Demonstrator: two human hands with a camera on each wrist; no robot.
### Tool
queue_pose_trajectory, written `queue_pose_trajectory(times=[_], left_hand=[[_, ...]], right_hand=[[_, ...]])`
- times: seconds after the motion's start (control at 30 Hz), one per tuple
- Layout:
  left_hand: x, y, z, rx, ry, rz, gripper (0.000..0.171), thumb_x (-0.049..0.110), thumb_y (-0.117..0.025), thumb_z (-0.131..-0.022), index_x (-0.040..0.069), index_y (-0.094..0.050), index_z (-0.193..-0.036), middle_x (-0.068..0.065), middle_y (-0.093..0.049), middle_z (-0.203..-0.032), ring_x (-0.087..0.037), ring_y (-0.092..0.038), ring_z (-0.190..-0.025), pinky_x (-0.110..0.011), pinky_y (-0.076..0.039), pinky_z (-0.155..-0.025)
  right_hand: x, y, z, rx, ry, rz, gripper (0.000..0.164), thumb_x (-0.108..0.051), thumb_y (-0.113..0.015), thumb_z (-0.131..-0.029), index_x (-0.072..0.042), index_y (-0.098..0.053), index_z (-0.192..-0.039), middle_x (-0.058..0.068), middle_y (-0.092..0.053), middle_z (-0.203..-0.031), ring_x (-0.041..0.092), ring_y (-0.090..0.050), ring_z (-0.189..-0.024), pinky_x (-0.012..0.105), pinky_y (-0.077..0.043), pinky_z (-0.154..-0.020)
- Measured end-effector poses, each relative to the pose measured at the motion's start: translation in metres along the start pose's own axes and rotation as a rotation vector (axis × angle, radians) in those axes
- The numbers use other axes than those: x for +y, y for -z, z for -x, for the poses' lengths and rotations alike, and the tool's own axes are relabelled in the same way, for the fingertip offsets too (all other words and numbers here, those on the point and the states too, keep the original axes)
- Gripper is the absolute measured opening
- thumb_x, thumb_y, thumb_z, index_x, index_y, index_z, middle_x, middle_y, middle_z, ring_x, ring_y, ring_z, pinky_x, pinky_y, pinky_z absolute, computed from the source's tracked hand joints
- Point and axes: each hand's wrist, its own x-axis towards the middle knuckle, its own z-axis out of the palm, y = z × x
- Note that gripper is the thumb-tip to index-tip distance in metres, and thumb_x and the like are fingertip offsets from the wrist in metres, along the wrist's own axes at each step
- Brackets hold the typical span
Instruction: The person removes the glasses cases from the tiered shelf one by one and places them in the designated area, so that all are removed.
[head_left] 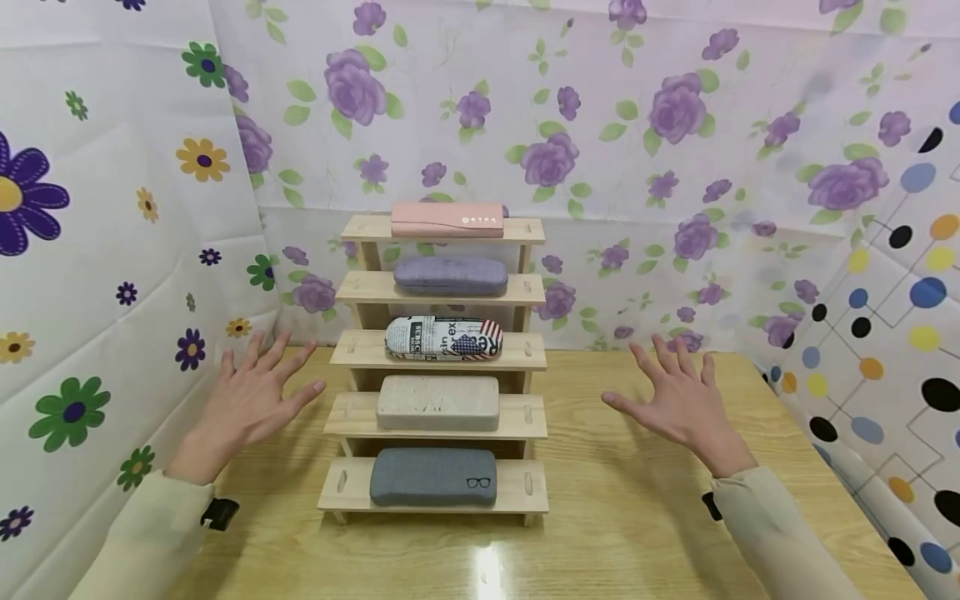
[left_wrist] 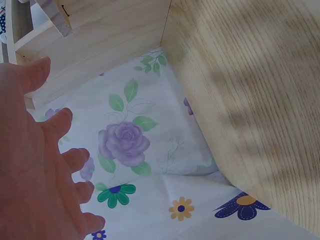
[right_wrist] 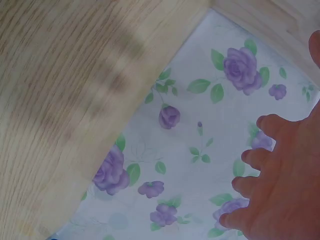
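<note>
A stepped wooden rack (head_left: 348,417) stands on the table, one case lying on each of its several tiers. From the top come a pink glasses case (head_left: 447,221), a purple case (head_left: 451,277), a newsprint-and-flag patterned case (head_left: 444,339), a cream case (head_left: 438,402) and a grey-blue case (head_left: 433,477) with a small glasses print. Left of the rack, my left hand (head_left: 253,397) hovers with spread fingers, holding nothing. My right hand (head_left: 678,402) is likewise spread and bare, over the table farther off to the rack's right.
The wood-grain table (head_left: 600,517) runs back to a curtain with purple roses (head_left: 551,158). Another flowered cloth (head_left: 127,250) walls the left side, and a dotted cloth (head_left: 900,333) the right. Dark bands (head_left: 220,514) circle both wrists.
</note>
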Motion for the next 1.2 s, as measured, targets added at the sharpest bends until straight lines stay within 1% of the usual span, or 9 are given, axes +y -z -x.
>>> queue_pose_trajectory(times=[0.1, 0.23, 0.37, 0.47, 0.67, 0.87, 0.97, 1.07, 1.2], left_hand=[[0.0, 0.001, 0.002, 0.006, 0.001, -0.001, 0.079, 0.066, -0.042, -0.107, 0.016, -0.033, -0.167, -0.026, -0.014, -0.171, -0.055, 0.006, -0.155, -0.086, 0.005, -0.113], [0.002, 0.003, 0.004, 0.003, 0.003, 0.004, 0.079, 0.065, -0.042, -0.107, 0.015, -0.033, -0.167, -0.027, -0.012, -0.171, -0.053, 0.008, -0.155, -0.086, 0.005, -0.113], [0.003, 0.004, 0.005, -0.004, 0.001, 0.004, 0.079, 0.065, -0.041, -0.107, 0.016, -0.031, -0.168, -0.026, -0.01, -0.172, -0.052, 0.01, -0.155, -0.086, 0.005, -0.113], [0.003, 0.004, 0.006, 0.004, -0.002, 0.002, 0.079, 0.066, -0.042, -0.107, 0.016, -0.032, -0.168, -0.025, -0.011, -0.172, -0.051, 0.01, -0.155, -0.086, 0.004, -0.113], [0.008, 0.005, 0.01, 0.007, -0.014, -0.005, 0.078, 0.065, -0.042, -0.107, 0.021, -0.027, -0.169, -0.025, -0.011, -0.172, -0.054, 0.007, -0.155, -0.086, 0.004, -0.113], [0.016, 0.006, 0.015, 0.012, -0.03, -0.005, 0.079, 0.065, -0.044, -0.107, 0.024, -0.022, -0.17, -0.023, -0.009, -0.173, -0.054, 0.005, -0.155, -0.084, 0.005, -0.115], [0.021, 0.006, 0.018, 0.026, -0.043, -0.004, 0.08, 0.064, -0.046, -0.106, 0.023, -0.022, -0.171, -0.023, -0.009, -0.173, -0.053, 0.006, -0.156, -0.083, 0.005, -0.116], [0.023, 0.004, 0.02, 0.055, -0.06, -0.001, 0.081, 0.064, -0.049, -0.105, 0.023, -0.023, -0.17, -0.022, -0.01, -0.173, -0.051, 0.005, -0.156, -0.082, 0.004, -0.116], [0.024, 0.001, 0.021, 0.098, -0.091, 0.017, 0.085, 0.062, -0.055, -0.103, 0.022, -0.022, -0.17, -0.021, -0.01, -0.173, -0.052, 0.002, -0.156, -0.082, 0.005, -0.116]], right_hand=[[-0.002, -0.001, 0.002, 0.006, 0.008, -0.003, 0.107, -0.084, -0.052, -0.092, -0.014, -0.027, -0.169, 0.024, -0.013, -0.173, 0.051, 0.002, -0.157, 0.08, 0.013, -0.116], [-0.001, -0.003, 0.005, 0.006, 0.009, -0.005, 0.108, -0.084, -0.051, -0.092, -0.014, -0.025, -0.17, 0.024, -0.012, -0.173, 0.049, 0.004, -0.157, 0.078, 0.015, -0.117], [0.0, -0.005, 0.008, 0.018, 0.011, -0.006, 0.107, -0.084, -0.052, -0.092, -0.015, -0.025, -0.17, 0.025, -0.013, -0.172, 0.05, 0.001, -0.157, 0.076, 0.016, -0.118], [-0.001, -0.005, 0.01, 0.032, 0.016, -0.007, 0.107, -0.083, -0.053, -0.092, -0.015, -0.026, -0.169, 0.026, -0.015, -0.172, 0.051, -0.002, -0.157, 0.076, 0.015, -0.118], [-0.007, -0.004, 0.018, 0.035, 0.019, -0.019, 0.108, -0.084, -0.053, -0.091, -0.015, -0.024, -0.17, 0.025, -0.014, -0.172, 0.048, 0.001, -0.158, 0.074, 0.015, -0.12], [-0.013, -0.005, 0.027, 0.054, 0.04, -0.006, 0.109, -0.085, -0.054, -0.09, -0.015, -0.026, -0.17, 0.024, -0.015, -0.172, 0.048, -0.001, -0.158, 0.074, 0.014, -0.12], [-0.015, -0.006, 0.031, 0.052, 0.049, -0.007, 0.11, -0.085, -0.054, -0.09, -0.016, -0.025, -0.17, 0.024, -0.015, -0.173, 0.047, -0.002, -0.158, 0.072, 0.015, -0.121], [-0.018, -0.008, 0.036, 0.054, 0.056, -0.009, 0.11, -0.085, -0.055, -0.09, -0.017, -0.023, -0.17, 0.023, -0.016, -0.173, 0.046, -0.002, -0.159, 0.071, 0.016, -0.121], [-0.023, -0.009, 0.041, 0.071, 0.067, -0.015, 0.11, -0.085, -0.056, -0.089, -0.019, -0.023, -0.17, 0.023, -0.019, -0.172, 0.045, -0.007, -0.159, 0.069, 0.014, -0.123]])
